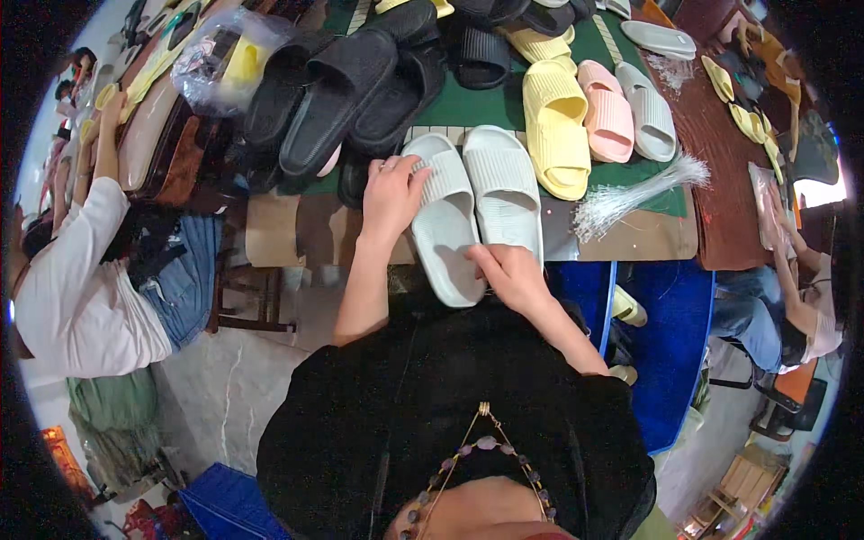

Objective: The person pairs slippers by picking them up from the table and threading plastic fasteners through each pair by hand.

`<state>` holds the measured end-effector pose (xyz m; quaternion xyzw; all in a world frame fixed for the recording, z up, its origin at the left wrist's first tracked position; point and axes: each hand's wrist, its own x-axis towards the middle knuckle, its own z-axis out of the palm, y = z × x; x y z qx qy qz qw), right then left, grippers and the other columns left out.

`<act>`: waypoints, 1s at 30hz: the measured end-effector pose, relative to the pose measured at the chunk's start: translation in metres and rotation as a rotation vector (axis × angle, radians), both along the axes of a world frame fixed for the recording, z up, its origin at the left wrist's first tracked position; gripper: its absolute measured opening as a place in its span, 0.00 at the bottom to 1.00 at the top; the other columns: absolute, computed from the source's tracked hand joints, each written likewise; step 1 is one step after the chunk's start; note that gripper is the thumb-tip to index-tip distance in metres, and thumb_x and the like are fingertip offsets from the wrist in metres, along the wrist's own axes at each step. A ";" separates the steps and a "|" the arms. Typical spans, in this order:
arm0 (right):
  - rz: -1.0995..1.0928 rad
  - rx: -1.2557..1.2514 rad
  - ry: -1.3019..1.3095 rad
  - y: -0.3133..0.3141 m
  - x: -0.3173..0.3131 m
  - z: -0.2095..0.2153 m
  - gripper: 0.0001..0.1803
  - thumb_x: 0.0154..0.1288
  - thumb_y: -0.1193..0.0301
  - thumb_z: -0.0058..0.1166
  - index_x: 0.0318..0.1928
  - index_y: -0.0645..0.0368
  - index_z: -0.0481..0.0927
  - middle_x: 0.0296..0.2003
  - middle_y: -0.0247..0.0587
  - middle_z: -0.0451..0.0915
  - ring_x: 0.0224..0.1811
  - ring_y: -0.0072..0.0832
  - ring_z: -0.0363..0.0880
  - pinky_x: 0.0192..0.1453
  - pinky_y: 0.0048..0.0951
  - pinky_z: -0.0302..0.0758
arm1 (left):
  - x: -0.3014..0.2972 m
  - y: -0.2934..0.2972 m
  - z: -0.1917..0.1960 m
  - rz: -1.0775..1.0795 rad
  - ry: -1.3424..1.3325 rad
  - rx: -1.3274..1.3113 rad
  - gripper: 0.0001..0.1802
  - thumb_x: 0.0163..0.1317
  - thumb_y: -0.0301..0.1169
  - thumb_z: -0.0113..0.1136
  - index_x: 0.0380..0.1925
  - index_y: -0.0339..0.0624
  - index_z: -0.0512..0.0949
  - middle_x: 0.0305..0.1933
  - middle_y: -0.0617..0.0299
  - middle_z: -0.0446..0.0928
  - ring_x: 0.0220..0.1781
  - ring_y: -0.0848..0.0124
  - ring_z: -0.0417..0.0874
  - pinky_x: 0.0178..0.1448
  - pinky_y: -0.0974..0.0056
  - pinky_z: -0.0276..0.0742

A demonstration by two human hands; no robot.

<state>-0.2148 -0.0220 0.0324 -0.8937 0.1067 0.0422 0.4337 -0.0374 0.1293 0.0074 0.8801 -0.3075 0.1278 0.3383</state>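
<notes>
Two light grey slide slippers lie side by side at the table's near edge, toes pointing away from me and heels jutting over the edge. My left hand (393, 196) grips the outer side of the left slipper (447, 184) near its ribbed strap. With the thumb on the left slipper's heel, my right hand (515, 279) is closed at the heels where the two meet. Its other fingers are partly hidden, and it also covers the heel of the right slipper (500, 171).
Black slides (337, 99) are heaped at the left. To the right lie a yellow slide (555, 130), a pink slide (607, 112), another grey slide (646, 112) and a bundle of clear plastic ties (641, 193). Blue bins (661, 351) stand below; other people sit both sides.
</notes>
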 end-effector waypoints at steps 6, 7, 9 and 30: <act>0.006 0.412 0.059 0.004 0.005 0.001 0.19 0.70 0.59 0.48 0.36 0.60 0.85 0.19 0.36 0.80 0.23 0.26 0.79 0.30 0.28 0.73 | -0.002 -0.001 0.004 0.006 0.002 -0.001 0.14 0.61 0.38 0.58 0.38 0.39 0.81 0.39 0.50 0.80 0.44 0.49 0.76 0.51 0.53 0.72; 0.002 0.445 0.052 0.003 0.004 0.000 0.16 0.68 0.61 0.51 0.36 0.61 0.85 0.19 0.35 0.79 0.23 0.20 0.78 0.28 0.24 0.72 | -0.002 -0.001 0.001 0.006 0.008 0.001 0.14 0.61 0.38 0.58 0.38 0.39 0.81 0.39 0.50 0.80 0.44 0.49 0.76 0.51 0.53 0.72; -0.021 0.434 0.078 0.001 -0.001 -0.002 0.17 0.68 0.60 0.52 0.35 0.61 0.85 0.19 0.36 0.79 0.22 0.21 0.78 0.28 0.24 0.72 | -0.003 -0.001 -0.002 0.005 0.022 -0.005 0.14 0.61 0.38 0.58 0.39 0.39 0.81 0.41 0.50 0.80 0.45 0.49 0.75 0.52 0.53 0.71; -0.072 -0.271 -0.325 0.017 0.023 -0.009 0.17 0.64 0.61 0.52 0.23 0.58 0.80 0.18 0.50 0.77 0.21 0.47 0.78 0.26 0.44 0.74 | 0.004 -0.017 0.004 0.025 0.202 0.061 0.26 0.58 0.49 0.60 0.20 0.33 0.82 0.26 0.44 0.79 0.35 0.45 0.76 0.45 0.50 0.72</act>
